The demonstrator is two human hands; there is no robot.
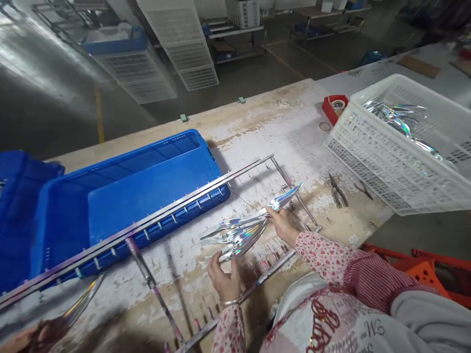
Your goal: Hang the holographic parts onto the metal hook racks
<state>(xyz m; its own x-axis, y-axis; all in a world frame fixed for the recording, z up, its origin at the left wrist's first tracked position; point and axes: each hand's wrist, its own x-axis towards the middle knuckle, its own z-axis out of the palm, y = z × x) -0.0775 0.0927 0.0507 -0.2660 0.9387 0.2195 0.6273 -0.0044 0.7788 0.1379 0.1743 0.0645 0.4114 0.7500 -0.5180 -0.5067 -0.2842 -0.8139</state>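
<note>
My right hand (284,226) is closed on shiny, rainbow-silver, blade-shaped pieces. One pointed piece (285,197) sticks out beyond its fingers to the upper right. Several more glossy pieces (239,238) fan out to the left of that hand, above the table. My left hand (225,278) is just below their left ends, thumb and fingers apart, with nothing seen between them. Around both hands is a long metal rack frame (176,203) with small pegs along its bars. Its lower bar (272,269) runs close under my hands.
A blue tray (147,181) lies behind the rack. On the right stands a white perforated basket (397,162) holding more silver pieces. Pliers (337,190), a smaller tool (363,190) and a red box (334,109) are near it. At lower left, another person's hand (47,333) is beside a shiny piece (84,299).
</note>
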